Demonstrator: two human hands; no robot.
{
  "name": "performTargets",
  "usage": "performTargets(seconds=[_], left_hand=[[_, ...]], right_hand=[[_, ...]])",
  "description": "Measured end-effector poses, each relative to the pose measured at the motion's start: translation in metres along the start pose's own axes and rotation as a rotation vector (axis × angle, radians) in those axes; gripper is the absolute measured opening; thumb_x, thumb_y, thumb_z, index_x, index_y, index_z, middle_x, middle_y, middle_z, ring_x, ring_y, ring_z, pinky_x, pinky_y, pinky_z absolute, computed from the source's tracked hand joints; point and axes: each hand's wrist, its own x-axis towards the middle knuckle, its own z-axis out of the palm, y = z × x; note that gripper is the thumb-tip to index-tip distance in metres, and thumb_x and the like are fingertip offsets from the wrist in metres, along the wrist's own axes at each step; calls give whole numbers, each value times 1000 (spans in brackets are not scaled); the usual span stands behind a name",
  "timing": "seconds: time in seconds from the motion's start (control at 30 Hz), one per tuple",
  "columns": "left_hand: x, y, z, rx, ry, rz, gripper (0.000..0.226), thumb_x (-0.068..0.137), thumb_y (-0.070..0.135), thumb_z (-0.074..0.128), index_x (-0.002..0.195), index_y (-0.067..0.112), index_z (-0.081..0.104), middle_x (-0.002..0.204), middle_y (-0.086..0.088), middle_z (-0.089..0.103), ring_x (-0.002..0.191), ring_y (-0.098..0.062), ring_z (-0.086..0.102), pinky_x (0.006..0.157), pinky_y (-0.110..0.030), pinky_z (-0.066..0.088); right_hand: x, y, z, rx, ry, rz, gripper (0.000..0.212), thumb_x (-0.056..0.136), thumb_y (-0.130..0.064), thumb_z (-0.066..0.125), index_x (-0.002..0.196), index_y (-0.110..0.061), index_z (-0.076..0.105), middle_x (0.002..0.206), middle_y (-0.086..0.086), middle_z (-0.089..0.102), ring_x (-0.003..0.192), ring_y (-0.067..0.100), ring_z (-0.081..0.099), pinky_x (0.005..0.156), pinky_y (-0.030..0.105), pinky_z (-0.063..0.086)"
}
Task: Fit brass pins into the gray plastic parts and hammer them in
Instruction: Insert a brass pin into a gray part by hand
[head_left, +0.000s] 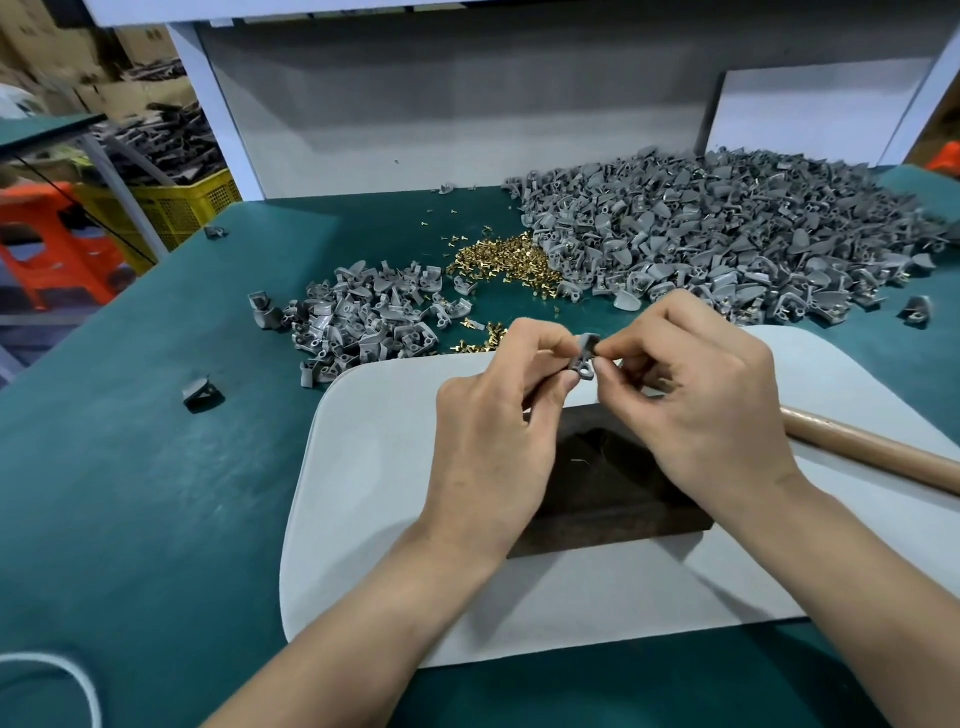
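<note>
1. Head view, hands: the left hand has its fingers curled, thumb and forefinger pinching one gray plastic part and holding it up above the dark block. The right hand is also curled, its thumb and forefinger tips closed on the right side of the same part. Whether a pin sits between those fingertips cannot be made out.
2. Head view, work spot: the dark block lies on a pale gray pad on the green table. A wooden handle rests on the pad to the right of the right hand.
3. Head view, stock: loose brass pins lie heaped beyond the hands, between a small pile of gray parts on the left and a large heap of gray parts on the right. A stray part lies apart, left of the pad.
4. Head view, surroundings: a yellow crate and an orange stool stand beyond the table's left edge.
</note>
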Motion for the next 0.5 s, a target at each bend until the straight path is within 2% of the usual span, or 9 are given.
performTargets(seconds=[0.07, 0.17, 0.23, 0.37, 0.43, 0.5], left_hand=[[0, -1, 0, 7, -2, 1, 18, 84, 4, 66, 92, 15, 54, 84, 31, 61, 91, 16, 61, 78, -10, 51], [1, -2, -1, -16, 1, -6, 19, 84, 3, 66, 92, 14, 53, 84, 33, 60, 90, 17, 61, 76, -7, 49], [1, -1, -1, -63, 5, -23, 18, 85, 3, 66, 93, 15, 55, 88, 28, 63, 91, 14, 62, 79, -5, 46], [2, 1, 1, -156, 10, -56, 16, 87, 6, 64, 101, 15, 63, 97, 14, 70, 95, 4, 65, 85, -14, 50], [2, 2, 1, -192, 9, -75, 20, 86, 7, 65, 104, 16, 65, 98, 12, 70, 94, 1, 66, 84, -15, 50], [2, 3, 0, -226, 0, -103, 27, 84, 4, 66, 107, 19, 65, 97, 10, 70, 93, -2, 67, 85, -17, 51]], right_hand=[[1, 0, -1, 5, -7, -17, 5, 76, 5, 70, 75, 1, 68, 74, 10, 56, 59, 16, 51, 59, 15, 40], [1, 0, -1, 45, 14, 1, 4, 77, 3, 71, 75, 0, 69, 74, 8, 55, 60, 13, 51, 58, 16, 43], [1, -2, -1, 123, 33, 60, 2, 77, 0, 72, 78, -1, 71, 75, 4, 54, 63, 12, 52, 57, 19, 47], [2, -4, -2, 260, 57, 201, 3, 78, -7, 73, 81, -6, 72, 76, 0, 56, 69, 11, 58, 57, 31, 52], [2, -5, -2, 300, 49, 236, 5, 78, -6, 74, 83, -7, 73, 78, -1, 57, 69, 11, 59, 56, 36, 54], [2, -6, -1, 318, 37, 240, 8, 78, -5, 74, 85, -9, 73, 80, -5, 57, 69, 12, 59, 58, 35, 55]])
